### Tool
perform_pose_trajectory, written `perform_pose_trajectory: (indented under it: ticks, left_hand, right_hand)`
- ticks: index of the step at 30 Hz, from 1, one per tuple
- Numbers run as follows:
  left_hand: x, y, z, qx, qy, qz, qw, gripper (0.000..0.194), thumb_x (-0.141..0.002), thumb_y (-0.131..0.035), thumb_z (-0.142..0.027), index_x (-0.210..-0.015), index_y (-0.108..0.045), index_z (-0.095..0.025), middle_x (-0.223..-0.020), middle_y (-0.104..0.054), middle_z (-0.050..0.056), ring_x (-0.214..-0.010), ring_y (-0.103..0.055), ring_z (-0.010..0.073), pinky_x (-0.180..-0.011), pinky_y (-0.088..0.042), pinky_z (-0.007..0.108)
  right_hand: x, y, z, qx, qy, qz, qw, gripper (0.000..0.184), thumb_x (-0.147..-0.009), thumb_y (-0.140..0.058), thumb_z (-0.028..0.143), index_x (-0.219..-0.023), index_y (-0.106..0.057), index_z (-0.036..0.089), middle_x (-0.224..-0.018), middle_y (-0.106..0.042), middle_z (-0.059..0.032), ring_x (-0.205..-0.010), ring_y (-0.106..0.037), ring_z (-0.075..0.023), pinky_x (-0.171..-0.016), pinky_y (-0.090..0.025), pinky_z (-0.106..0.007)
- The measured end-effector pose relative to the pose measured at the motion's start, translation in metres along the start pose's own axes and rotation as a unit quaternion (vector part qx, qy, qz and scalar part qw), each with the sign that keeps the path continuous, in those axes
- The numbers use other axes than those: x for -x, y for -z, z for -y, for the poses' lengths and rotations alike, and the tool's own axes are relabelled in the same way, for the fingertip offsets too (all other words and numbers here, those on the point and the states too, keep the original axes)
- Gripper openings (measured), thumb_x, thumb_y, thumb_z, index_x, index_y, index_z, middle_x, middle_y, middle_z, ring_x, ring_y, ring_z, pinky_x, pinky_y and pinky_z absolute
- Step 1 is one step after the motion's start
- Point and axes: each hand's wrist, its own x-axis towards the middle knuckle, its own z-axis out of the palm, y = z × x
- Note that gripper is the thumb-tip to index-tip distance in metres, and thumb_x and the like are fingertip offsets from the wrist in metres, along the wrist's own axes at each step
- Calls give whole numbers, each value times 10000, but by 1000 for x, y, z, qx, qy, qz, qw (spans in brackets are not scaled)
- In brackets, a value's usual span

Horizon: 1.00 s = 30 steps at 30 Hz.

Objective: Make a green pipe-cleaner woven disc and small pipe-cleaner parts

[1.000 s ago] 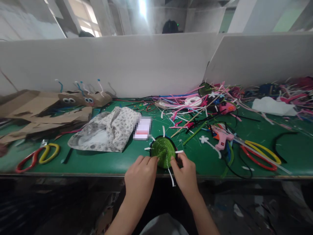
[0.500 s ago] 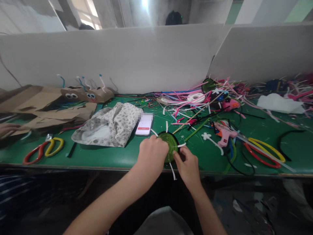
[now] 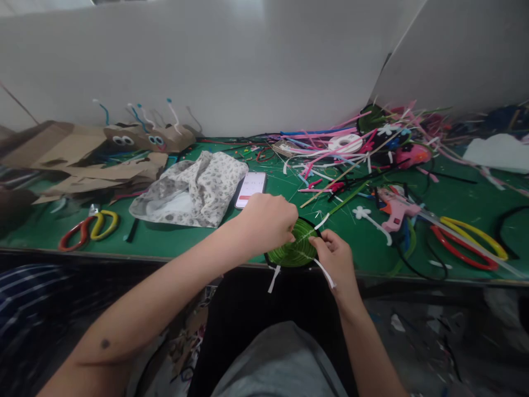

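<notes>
- Left hand (image 3: 270, 221) is curled, its fingers bent down over a green disc (image 3: 285, 255); whether anything is pinched there cannot be told. By the right hand (image 3: 336, 256), the disc's right side is pinched between thumb and fingers.
- The disc is held at the table's front edge; whether it is supported by the table cannot be told.
- Its body appears complete: green rings are laid out to a black rim, and pale lines are crossed over the middle.
- White strips (image 3: 273, 278) are left poking past the rim, their ends seemingly unfastened; how much remains cannot be judged further.
- Behind everything, a pale wall (image 3: 248, 71) is seen, and below, a floor (image 3: 425, 336) strewn with scraps.
- The green table (image 3: 161, 240) is crowded: cardboard (image 3: 66, 146) is spread at far left, with a spotted cloth (image 3: 215, 176) beside it.
- Coloured strips (image 3: 318, 134) are heaped at the back right.
- Two pairs of scissors (image 3: 85, 225) are laid out, one at each side.
- A pink glue gun (image 3: 397, 212) is set among strips near the right-hand pair.
- A phone (image 3: 252, 184) is placed by the cloth.
- A small white flower (image 3: 361, 212) is left nearby.
</notes>
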Motion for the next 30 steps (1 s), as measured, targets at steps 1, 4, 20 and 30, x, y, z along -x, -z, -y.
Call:
perform_pose_trajectory:
  ticks: [1,4,20,30]
  left_hand:
    - [-1,-3,1,-1,-12,3,1000,168,-790,-664,-354,-809,-755,-214,-741,-718,57,-732,-684,256,-580,-402,281]
    - [-5,-9,1,-19,-44,0,999,167,-794,-669,-343,-825,-754,-202,-750,-716,68,-753,-682,259,-594,-399,282]
    - [-7,-19,0,-16,-40,2,999,170,-826,-641,-319,-858,-754,-195,-792,-725,77,-792,-676,255,-632,-387,295]
    - [6,-29,0,9,-20,-14,1000,198,-864,-614,-320,-830,-746,-176,-822,-740,75,-801,-690,251,-585,-376,279]
  right_hand:
    - [0,0,-1,0,-5,0,1000,290,-721,-600,359,-578,-390,220,-500,-308,87,-464,-279,-73,-415,-232,-207]
    - [0,0,0,2,-11,1,1000,310,-712,-609,351,-565,-368,222,-493,-302,90,-464,-270,-69,-414,-217,-205]
    - [4,-2,7,27,-5,-4,1000,291,-712,-590,314,-546,-373,215,-465,-305,93,-453,-252,-62,-426,-172,-222]
    - [3,-3,4,40,-11,-14,999,300,-693,-598,311,-538,-357,220,-467,-303,92,-464,-267,-69,-425,-210,-211]
